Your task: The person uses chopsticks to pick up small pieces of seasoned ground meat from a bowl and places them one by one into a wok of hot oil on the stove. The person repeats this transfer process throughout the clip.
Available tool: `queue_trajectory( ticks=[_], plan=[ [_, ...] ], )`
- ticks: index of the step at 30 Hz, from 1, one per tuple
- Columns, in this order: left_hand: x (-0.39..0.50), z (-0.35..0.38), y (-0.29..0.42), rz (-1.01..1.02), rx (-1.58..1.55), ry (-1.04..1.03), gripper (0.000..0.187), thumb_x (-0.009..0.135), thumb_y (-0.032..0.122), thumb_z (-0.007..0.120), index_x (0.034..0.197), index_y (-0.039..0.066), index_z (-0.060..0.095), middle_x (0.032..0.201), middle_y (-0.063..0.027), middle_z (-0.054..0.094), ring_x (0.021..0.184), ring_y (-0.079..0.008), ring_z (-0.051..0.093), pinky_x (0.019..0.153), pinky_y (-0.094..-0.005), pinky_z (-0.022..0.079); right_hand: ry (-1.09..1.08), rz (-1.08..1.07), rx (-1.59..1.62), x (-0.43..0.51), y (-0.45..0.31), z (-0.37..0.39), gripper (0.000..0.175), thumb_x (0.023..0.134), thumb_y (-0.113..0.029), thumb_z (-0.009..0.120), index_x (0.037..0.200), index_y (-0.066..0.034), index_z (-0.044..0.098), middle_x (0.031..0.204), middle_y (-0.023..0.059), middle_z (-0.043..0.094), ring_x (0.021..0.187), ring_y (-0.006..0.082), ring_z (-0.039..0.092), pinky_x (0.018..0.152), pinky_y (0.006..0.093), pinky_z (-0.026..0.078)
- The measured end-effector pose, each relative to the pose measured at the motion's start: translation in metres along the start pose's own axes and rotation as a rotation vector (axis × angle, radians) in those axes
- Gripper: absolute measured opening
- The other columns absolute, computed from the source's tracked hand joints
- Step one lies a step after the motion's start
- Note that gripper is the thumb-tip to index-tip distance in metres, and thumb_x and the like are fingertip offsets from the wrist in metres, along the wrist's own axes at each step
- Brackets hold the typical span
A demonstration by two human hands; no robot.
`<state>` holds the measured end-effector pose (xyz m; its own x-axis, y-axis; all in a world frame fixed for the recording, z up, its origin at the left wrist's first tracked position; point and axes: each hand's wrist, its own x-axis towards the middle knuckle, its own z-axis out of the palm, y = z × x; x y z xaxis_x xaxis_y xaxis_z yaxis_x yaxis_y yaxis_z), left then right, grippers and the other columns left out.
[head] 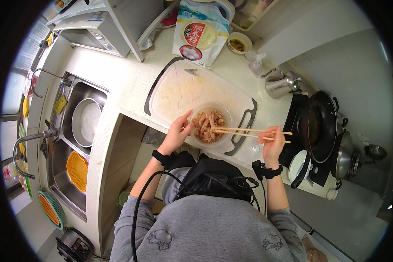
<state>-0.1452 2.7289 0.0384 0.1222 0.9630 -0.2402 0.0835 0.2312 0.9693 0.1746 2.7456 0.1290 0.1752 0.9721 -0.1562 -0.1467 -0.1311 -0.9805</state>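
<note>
A clear round bowl (pixel 228 114) stands on the front right part of a white cutting board (pixel 180 88) with dark edges. Minced meat (pixel 204 126) lies in the bowl. My left hand (pixel 178 131) rests with its fingers and thumb against the bowl's left rim. In my right hand (pixel 271 140), right of the bowl, is a pair of wooden chopsticks (pixel 242 132), whose tips are in the meat, slightly apart. Some meat clings around the tips.
Behind the board stand a bag of flour (pixel 196 36) and a small bowl of dark liquid (pixel 244 38). A steel kettle (pixel 278 85) and a black wok (pixel 319 127) are at the right. The sink (pixel 57 144) at the left holds a round pan (pixel 85 122) and an orange basket (pixel 77 170).
</note>
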Motion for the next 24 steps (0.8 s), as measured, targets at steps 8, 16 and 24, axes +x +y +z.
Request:
queue_trajectory(
  ticks=[8,16,24],
  plan=[
    [0.001,0.001,0.0,0.003,-0.01,0.006,0.049,0.093,0.01,0.054,0.139,0.001,0.04,0.079,0.0012,0.044,0.07,-0.0074,0.047,0.064,-0.0231,0.045,-0.037,0.062,-0.025,-0.008,0.007,-0.014,0.046,0.102,-0.037,0.031,0.085,-0.0014,0.055,0.061,0.0148,0.064,0.046,0.0167,0.057,0.044,0.0237,0.044],
    [0.001,0.001,0.0,-0.001,-0.006,0.005,0.049,0.094,0.011,0.055,0.14,0.001,0.04,0.079,0.0029,0.044,0.07,-0.0058,0.047,0.063,-0.0219,0.045,0.007,-0.11,-0.099,-0.008,-0.02,0.005,0.046,0.102,-0.039,0.03,0.088,-0.0012,0.053,0.065,0.0159,0.065,0.049,0.018,0.06,0.048,0.0244,0.048],
    [-0.001,0.002,0.0,0.004,0.0,0.022,0.049,0.094,0.012,0.054,0.14,0.001,0.039,0.079,0.0038,0.045,0.071,-0.0047,0.047,0.063,-0.0211,0.044,-0.321,-0.253,-0.388,-0.017,-0.023,0.039,0.038,0.102,-0.03,0.034,0.092,0.001,0.053,0.079,0.0157,0.066,0.064,0.0178,0.064,0.059,0.0269,0.053]
  ],
)
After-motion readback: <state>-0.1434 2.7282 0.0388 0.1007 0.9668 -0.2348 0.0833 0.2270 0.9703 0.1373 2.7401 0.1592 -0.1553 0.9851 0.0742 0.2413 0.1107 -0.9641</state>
